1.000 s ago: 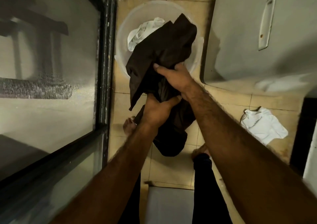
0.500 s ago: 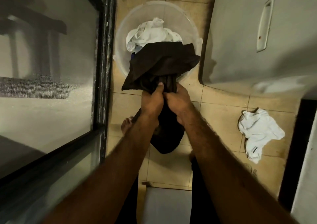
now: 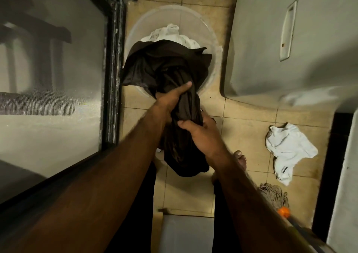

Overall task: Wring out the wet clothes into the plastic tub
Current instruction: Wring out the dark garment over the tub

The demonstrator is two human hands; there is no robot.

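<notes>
Shifted from side by side to staggered on dark garment (image 3: 168, 68): left hand (image 3: 170, 99) nearer tub (image 3: 217, 63), right hand (image 3: 201, 134) farther off.

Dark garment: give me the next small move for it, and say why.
Probably shift both hands forward before twisting harder. The left hand and right hand grip the dark garment at its bunched middle, which seems to sit over the floor, nearer than the plastic tub. Its lower end hangs over the floor too, so water would likely miss the tub.
</notes>
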